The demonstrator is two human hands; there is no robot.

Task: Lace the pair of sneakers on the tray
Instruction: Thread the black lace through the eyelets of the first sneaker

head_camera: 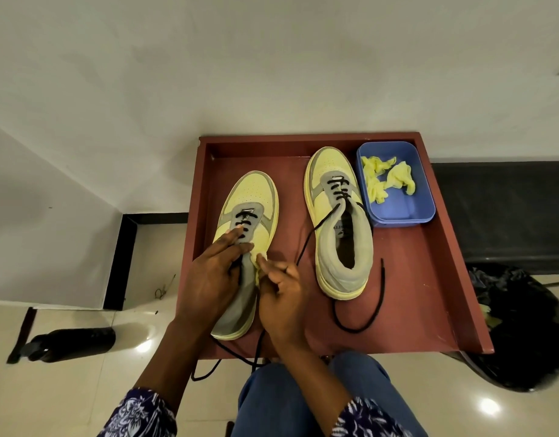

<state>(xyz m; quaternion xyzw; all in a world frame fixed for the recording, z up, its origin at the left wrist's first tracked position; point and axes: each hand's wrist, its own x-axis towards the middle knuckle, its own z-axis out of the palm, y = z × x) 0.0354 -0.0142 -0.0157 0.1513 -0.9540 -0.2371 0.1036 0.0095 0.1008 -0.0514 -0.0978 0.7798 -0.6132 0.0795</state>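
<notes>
Both hands low and close together.
Left hand (213,272) extends straight fingers forward; right hand (282,294) curls its fingers, pinching.

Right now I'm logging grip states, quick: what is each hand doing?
Left hand: fingers straight, pressing on the left sneaker at its eyelets.
Right hand: fingers curled, apparently pinching the black lace by that sneaker's collar.
</notes>
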